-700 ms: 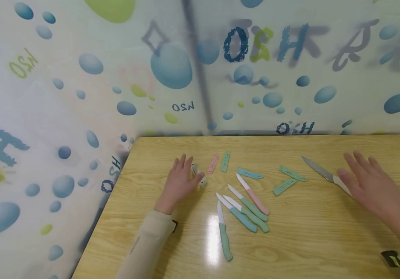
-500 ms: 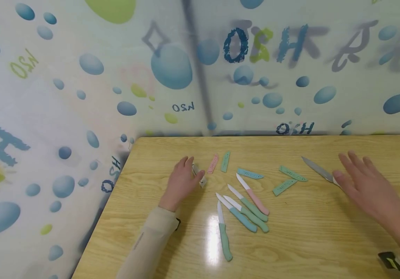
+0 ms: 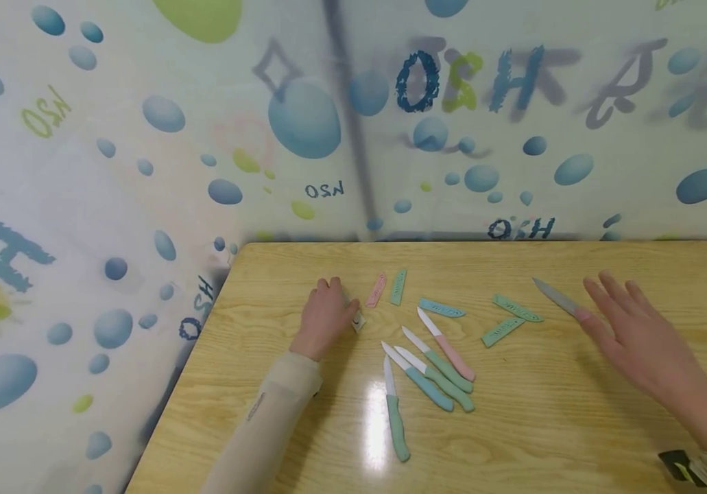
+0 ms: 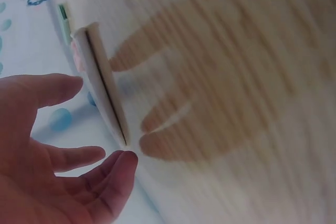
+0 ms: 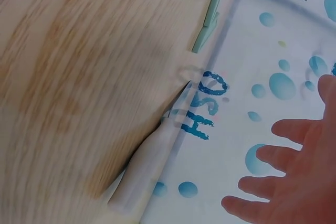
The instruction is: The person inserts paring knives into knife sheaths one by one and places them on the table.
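My left hand hovers over a white knife sheath, partly hidden beneath it in the head view. In the left wrist view the sheath stands on edge with its dark slot showing, the thumb and fingers spread around it with a gap to the thumb. My right hand is held over a larger knife, its fingers extended. That knife's grey blade points to the back left; its pale handle lies on the table, apart from the fingers in the right wrist view.
Mid-table lie a pink-handled knife, a blue-handled knife and several green-handled knives, their white blades bare. Behind them are a pink sheath, a blue sheath and several green sheaths. A patterned wall borders the table.
My left hand has moved slightly right, further over the white sheath, its fingers bending down. My right hand has drifted left, covering the knife's handle in the head view.
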A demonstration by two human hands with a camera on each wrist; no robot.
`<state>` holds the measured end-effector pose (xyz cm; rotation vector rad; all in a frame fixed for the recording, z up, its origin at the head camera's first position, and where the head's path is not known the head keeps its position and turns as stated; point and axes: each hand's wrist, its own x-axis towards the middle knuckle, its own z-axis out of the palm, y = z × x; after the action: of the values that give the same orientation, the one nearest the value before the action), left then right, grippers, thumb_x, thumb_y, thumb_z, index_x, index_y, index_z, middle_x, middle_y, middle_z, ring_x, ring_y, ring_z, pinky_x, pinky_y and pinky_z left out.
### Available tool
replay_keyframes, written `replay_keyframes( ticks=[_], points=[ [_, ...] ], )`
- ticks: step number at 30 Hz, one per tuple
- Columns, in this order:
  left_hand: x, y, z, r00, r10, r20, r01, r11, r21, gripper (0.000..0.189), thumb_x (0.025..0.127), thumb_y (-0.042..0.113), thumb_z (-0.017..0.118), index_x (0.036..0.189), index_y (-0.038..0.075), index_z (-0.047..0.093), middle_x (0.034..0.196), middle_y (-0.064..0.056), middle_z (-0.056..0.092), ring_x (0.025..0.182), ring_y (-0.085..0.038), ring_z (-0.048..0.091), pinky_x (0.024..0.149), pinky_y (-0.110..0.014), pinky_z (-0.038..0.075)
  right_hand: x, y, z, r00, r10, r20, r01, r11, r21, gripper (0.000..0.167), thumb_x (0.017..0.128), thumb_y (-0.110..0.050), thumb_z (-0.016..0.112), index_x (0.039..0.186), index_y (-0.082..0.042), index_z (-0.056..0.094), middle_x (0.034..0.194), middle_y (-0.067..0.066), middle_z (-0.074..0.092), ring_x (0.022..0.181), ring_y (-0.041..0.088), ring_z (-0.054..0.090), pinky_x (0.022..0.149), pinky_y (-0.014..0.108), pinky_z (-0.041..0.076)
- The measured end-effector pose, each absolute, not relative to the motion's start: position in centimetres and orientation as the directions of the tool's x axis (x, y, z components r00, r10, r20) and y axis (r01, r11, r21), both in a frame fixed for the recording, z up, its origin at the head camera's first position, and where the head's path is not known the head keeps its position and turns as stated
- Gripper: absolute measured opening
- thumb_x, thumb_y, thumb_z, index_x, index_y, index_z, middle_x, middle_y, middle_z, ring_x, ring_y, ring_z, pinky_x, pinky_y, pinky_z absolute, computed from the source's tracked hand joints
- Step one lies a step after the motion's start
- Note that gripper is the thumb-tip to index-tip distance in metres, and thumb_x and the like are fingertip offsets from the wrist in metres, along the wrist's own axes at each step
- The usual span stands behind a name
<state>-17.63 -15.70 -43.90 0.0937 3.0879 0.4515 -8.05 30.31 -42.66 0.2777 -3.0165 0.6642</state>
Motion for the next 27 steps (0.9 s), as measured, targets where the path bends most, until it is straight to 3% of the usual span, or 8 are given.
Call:
replay_keyframes(
  ticks=[4, 16, 27],
  points=[
    [-17.80, -15.80, -44.07, -0.998, 0.059, -0.024, 0.050, 0.958, 0.284, 0.050, 0.098, 0.030, 0.069, 0.127, -0.008, 0.056, 0.103, -0.022, 0.058, 0.080, -0.032, 0.059, 0.063, -0.042, 0.057, -8.04, 30.07, -42.64, -0.983, -0.169, 0.073, -0.184, 0.892, -0.414, 0.067, 0.114, -0.039, 0.036, 0.162, 0.003, 0.016, 0.166, 0.035, 0.006, 0.149, 0.059, -0.006, 0.121, 0.070, -0.002],
    [-18.02, -15.69, -43.60, -0.992, 0.089, -0.086, 0.058, 0.949, 0.308, 0.049, 0.099, 0.022, 0.071, 0.132, -0.008, 0.052, 0.102, -0.022, 0.059, 0.080, -0.032, 0.061, 0.063, -0.041, 0.056, -8.20, 30.03, -42.92, -0.980, -0.185, 0.076, -0.200, 0.879, -0.434, 0.066, 0.114, -0.037, 0.037, 0.161, 0.006, 0.018, 0.165, 0.036, 0.007, 0.150, 0.057, -0.006, 0.123, 0.064, -0.007],
    [-18.38, -15.77, -43.36, -0.990, 0.091, -0.105, 0.048, 0.933, 0.357, 0.052, 0.097, 0.003, 0.065, 0.142, -0.011, 0.043, 0.111, -0.031, 0.060, 0.088, -0.038, 0.064, 0.073, -0.048, 0.060, -8.08, 30.24, -43.11, -0.975, -0.202, 0.088, -0.221, 0.885, -0.411, 0.065, 0.114, -0.036, 0.037, 0.159, 0.008, 0.022, 0.163, 0.039, 0.012, 0.151, 0.056, -0.003, 0.125, 0.060, -0.006]
  ],
)
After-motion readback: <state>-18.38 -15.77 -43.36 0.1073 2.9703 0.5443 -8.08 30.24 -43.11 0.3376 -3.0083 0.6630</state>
